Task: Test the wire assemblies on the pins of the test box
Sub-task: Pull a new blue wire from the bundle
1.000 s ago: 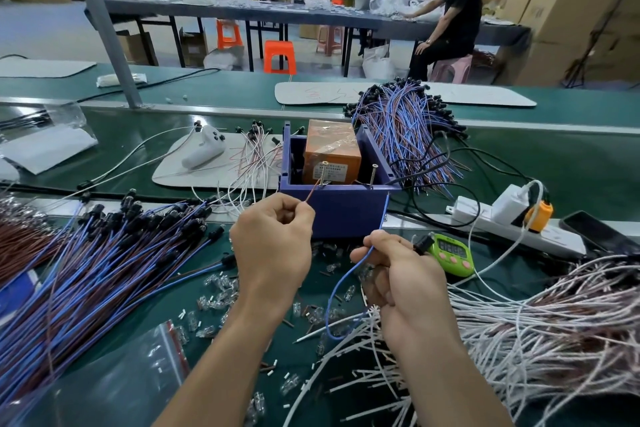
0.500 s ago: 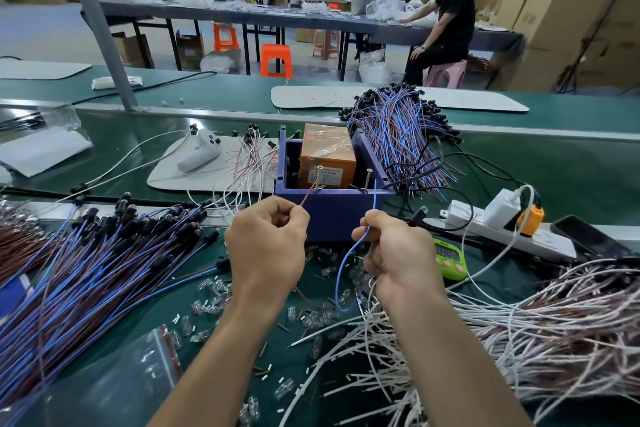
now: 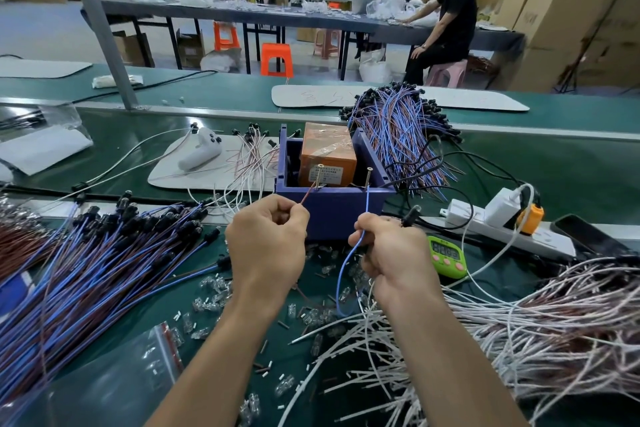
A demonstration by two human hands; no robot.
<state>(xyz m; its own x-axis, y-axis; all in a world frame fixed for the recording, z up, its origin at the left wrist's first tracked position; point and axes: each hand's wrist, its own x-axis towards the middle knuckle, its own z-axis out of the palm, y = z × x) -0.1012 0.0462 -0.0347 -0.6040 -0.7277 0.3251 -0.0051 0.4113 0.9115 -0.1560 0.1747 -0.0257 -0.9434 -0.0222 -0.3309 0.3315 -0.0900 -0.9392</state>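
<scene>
The purple test box (image 3: pixel 332 208) stands mid-table with an orange block (image 3: pixel 327 156) inside and two upright screw pins, the left pin (image 3: pixel 319 173) and the right pin (image 3: pixel 369 177). My left hand (image 3: pixel 266 246) pinches the red wire (image 3: pixel 307 197), whose bare end touches the left pin. Just below the box front, my right hand (image 3: pixel 391 253) pinches the blue wire (image 3: pixel 366 204) of the same assembly, its tip up at the right pin. The blue wire loops down under that hand. The assembly's black end (image 3: pixel 410 215) sticks out behind my right fingers.
A big pile of blue and red assemblies (image 3: pixel 86 270) lies left, another bundle (image 3: pixel 401 135) behind the box. White wires (image 3: pixel 519 322) heap at right. A green timer (image 3: pixel 446 255), power strip (image 3: pixel 485 222), phone (image 3: pixel 588 236) and scattered clear connectors (image 3: pixel 214 291) surround my hands.
My right hand has risen toward the box, bringing the blue wire's tip up to the right pin. My left hand stays put with the red wire at the left pin.
</scene>
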